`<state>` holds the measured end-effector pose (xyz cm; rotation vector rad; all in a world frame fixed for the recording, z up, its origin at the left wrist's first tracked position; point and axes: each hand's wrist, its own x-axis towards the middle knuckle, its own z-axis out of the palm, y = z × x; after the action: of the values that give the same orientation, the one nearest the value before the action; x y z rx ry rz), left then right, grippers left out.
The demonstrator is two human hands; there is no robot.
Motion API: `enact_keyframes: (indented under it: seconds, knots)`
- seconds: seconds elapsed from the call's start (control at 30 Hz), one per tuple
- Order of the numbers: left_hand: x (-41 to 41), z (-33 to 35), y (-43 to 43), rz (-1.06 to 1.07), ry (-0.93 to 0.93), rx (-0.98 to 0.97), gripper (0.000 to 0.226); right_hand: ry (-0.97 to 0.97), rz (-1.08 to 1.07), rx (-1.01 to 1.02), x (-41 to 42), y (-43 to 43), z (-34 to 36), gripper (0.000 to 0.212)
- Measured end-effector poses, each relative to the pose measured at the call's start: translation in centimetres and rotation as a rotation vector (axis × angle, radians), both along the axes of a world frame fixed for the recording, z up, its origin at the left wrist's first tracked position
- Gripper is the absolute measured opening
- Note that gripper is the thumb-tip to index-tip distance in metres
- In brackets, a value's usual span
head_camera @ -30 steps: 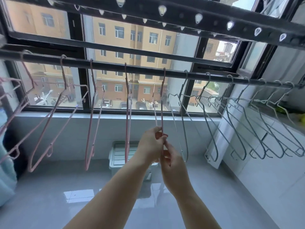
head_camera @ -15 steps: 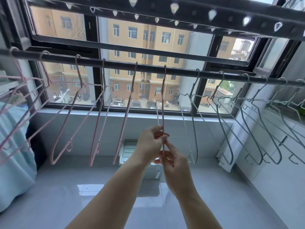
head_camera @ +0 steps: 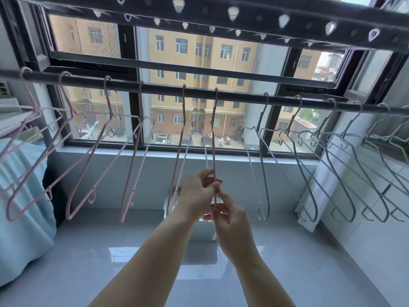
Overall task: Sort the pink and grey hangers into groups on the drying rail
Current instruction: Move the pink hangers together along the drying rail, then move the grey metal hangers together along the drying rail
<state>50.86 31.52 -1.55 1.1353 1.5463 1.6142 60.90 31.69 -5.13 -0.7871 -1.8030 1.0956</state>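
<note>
Thin pink hangers (head_camera: 130, 165) hooked along the left of the dark drying rail (head_camera: 232, 93), grey hangers (head_camera: 307, 165) grouped on its right, all hanging tilted.

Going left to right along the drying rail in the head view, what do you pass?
Pink hangers → the pink hanger both hands hold, left hand and right hand → a gap → grey hangers.

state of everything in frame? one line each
Rail: level, hangers hooked along it.
Pink hangers: hung, grouped left.
Grey hangers: hung, grouped right.
Held pink hanger: hooked on rail, gripped low by both hands.
Left hand: shut on it.
Right hand: shut on it.
Window: cannot tell if open or shut.
</note>
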Motion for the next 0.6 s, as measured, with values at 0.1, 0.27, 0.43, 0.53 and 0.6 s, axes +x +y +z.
enact_keyframes:
  seconds: [0.1,0.27,0.43,0.53,0.6]
  knots:
    - [0.3,-0.1,0.1,0.010,0.003,0.004,0.034,0.011,-0.002,-0.016,0.1,0.2,-0.1,0.049]
    - [0.5,-0.1,0.4,0.039,0.029,-0.012,0.032,0.017,0.000,-0.061,0.6,0.5,0.0,0.041]
    - [1.2,-0.3,0.2,0.127,0.196,-0.053,0.044,-0.020,-0.307,0.248,3.1,0.8,0.4,0.029]
    - [2.7,0.1,0.3,0.330,0.507,0.063,0.057,-0.120,-0.505,0.297,5.5,2.8,0.8,0.040]
    - [4.3,0.8,1.0,0.318,0.581,0.167,0.055,-0.209,-0.397,0.096,6.4,3.9,0.9,0.049]
